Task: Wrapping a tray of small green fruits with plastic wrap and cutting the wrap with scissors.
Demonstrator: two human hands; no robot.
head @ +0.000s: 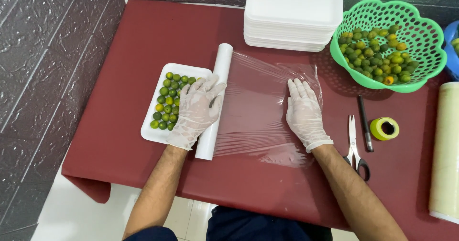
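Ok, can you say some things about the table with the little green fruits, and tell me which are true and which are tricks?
1. The gloved left hand rests on the white roll of clear cling film. True.
2. The gloved right hand holds the metal scissors. False: it presses flat on the pulled-out clear film sheet; the scissors lie untouched on the dark red table.
3. The green plastic basket is empty. False: small green and yellow fruits fill part of it.
4. The white foam tray holds small green fruits. True.
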